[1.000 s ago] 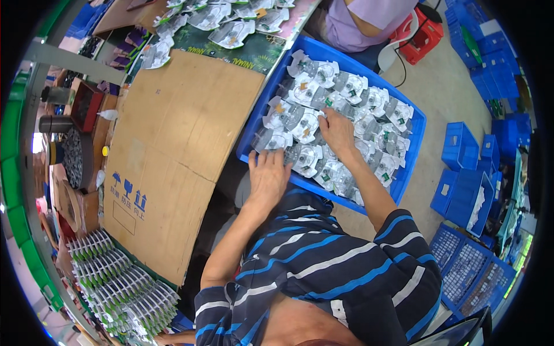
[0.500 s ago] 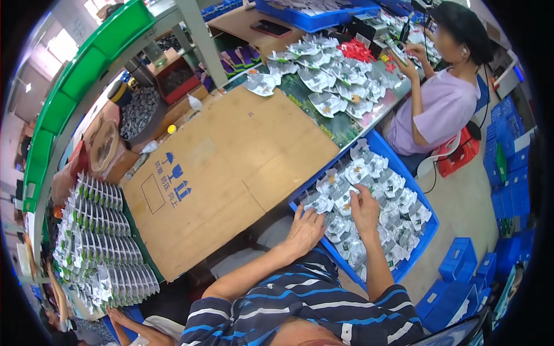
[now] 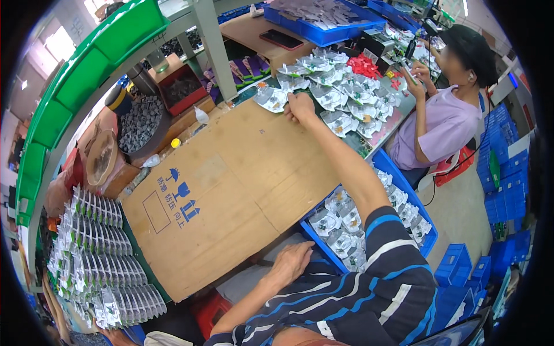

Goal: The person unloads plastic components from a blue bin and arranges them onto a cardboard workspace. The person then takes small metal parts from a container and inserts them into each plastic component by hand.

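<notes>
My right hand [image 3: 300, 108] reaches far over the cardboard, its fingers curled at the right edge of a silvery-white plastic part [image 3: 269, 99]. That part lies at the cardboard's far edge and has a small orange piece on it. More parts like it [image 3: 330, 95] lie heaped just beyond, on the green tabletop. Nearer to me, my left hand [image 3: 291, 262] hovers by the near left corner of a blue tray [image 3: 320, 245], fingers loosely stretched and nothing seen in them. Similar white parts [image 3: 340, 222] fill the tray, partly hidden by my right arm.
A large cardboard sheet [image 3: 231, 190] covers the table before me. Rows of stacked white-and-green parts [image 3: 109, 254] stand at left. A person [image 3: 438, 115] works at far right. Red pieces [image 3: 363, 66], a phone [image 3: 281, 39] and a bowl of grey parts [image 3: 141, 118] lie at the back.
My right hand has left the blue tray and reached forward to the part at the cardboard's far edge. My left hand has drawn back from the tray's parts toward me.
</notes>
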Demonstrator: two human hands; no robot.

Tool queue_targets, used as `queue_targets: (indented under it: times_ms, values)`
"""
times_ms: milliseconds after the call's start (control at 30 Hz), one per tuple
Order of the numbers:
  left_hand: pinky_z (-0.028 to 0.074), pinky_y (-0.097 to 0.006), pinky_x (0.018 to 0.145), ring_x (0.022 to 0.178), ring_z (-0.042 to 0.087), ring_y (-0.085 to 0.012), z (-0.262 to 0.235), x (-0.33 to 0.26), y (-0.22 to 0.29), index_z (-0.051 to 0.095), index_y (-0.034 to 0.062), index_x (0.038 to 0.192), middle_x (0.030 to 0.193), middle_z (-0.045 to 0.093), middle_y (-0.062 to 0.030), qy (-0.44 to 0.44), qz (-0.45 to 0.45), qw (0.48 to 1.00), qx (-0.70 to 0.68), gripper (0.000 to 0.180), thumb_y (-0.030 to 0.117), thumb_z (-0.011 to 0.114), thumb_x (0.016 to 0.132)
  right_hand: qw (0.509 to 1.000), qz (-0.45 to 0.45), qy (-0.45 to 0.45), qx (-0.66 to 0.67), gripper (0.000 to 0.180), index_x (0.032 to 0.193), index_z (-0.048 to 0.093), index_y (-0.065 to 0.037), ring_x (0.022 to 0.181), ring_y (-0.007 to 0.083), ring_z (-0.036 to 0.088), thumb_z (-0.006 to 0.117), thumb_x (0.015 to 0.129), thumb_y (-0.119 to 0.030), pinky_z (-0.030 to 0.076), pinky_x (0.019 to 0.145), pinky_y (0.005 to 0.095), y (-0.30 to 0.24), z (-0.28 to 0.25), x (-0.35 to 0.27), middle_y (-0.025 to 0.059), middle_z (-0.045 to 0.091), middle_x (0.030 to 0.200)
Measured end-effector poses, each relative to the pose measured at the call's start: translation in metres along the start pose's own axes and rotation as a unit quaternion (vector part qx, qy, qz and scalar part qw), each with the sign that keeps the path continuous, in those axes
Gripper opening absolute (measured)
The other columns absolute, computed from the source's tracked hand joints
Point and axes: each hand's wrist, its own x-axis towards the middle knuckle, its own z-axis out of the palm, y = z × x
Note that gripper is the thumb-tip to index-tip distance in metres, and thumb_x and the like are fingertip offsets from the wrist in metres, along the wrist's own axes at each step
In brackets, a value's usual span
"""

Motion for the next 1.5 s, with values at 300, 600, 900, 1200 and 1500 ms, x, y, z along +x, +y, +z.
queue_targets:
  times_ms: [300, 600, 900, 1200, 1500]
  values:
    - [0.051, -0.048, 0.074, 0.084, 0.064, -0.0401, -0.001, -0.001, -0.004, 0.062, 0.0021, 0.111, 0.094, 0.067, -0.0204, -0.008, -0.025, 0.998, -0.054, 0.022, 0.007, 0.060, 0.090, 0.977, -0.072, 0.118, -0.163, 0.036, 0.074, 0.067, -0.001, 0.051, 0.0244, 0.063, 0.048, 0.089, -0.027, 0.051, 0.056, 0.0393, 0.037, -0.004, 0.032, 0.0119, 0.065, 0.060]
    - [0.051, -0.044, 0.079, 0.087, 0.066, -0.0371, 0.010, -0.010, 0.008, 0.062, 0.0008, 0.113, 0.095, 0.070, -0.0172, -0.066, -0.091, 0.990, -0.085, 0.022, 0.007, 0.058, 0.091, 0.991, -0.080, 0.102, -0.026, 0.028, 0.086, 0.063, -0.002, 0.052, 0.0094, 0.056, 0.058, 0.096, -0.028, 0.044, 0.047, 0.0262, 0.109, -0.164, -0.217, 0.0037, 0.061, 0.065]
    - [0.051, -0.043, 0.080, 0.088, 0.067, -0.0367, 0.026, -0.012, 0.026, 0.061, 0.0004, 0.113, 0.093, 0.070, -0.0169, -0.126, -0.056, 0.987, -0.082, 0.022, 0.006, 0.058, 0.092, 0.947, 0.071, 0.158, -0.269, 0.031, 0.073, 0.062, -0.001, 0.065, 0.0379, 0.065, 0.057, 0.091, -0.026, 0.049, 0.062, 0.0485, 0.239, -0.208, -0.406, 0.0192, 0.064, 0.067]
    - [0.052, -0.042, 0.080, 0.088, 0.068, -0.0361, 0.035, -0.016, 0.032, 0.060, 0.0003, 0.115, 0.094, 0.071, -0.0174, -0.135, -0.066, 0.987, -0.059, 0.023, 0.006, 0.057, 0.093, 0.958, 0.132, 0.142, -0.211, 0.031, 0.075, 0.063, 0.003, 0.068, 0.0407, 0.067, 0.060, 0.091, -0.024, 0.053, 0.066, 0.0495, 0.272, -0.174, -0.385, 0.0245, 0.066, 0.071]
    - [0.055, -0.038, 0.080, 0.091, 0.070, -0.0313, 0.010, -0.032, 0.024, 0.062, 0.0019, 0.115, 0.098, 0.071, -0.0172, -0.037, -0.087, 0.995, -0.026, 0.022, 0.010, 0.057, 0.095, 0.928, 0.001, 0.191, -0.319, 0.023, 0.098, 0.062, -0.003, 0.073, 0.0435, 0.066, 0.063, 0.090, -0.024, 0.051, 0.065, 0.0505, 0.232, -0.153, -0.376, 0.0232, 0.068, 0.081]
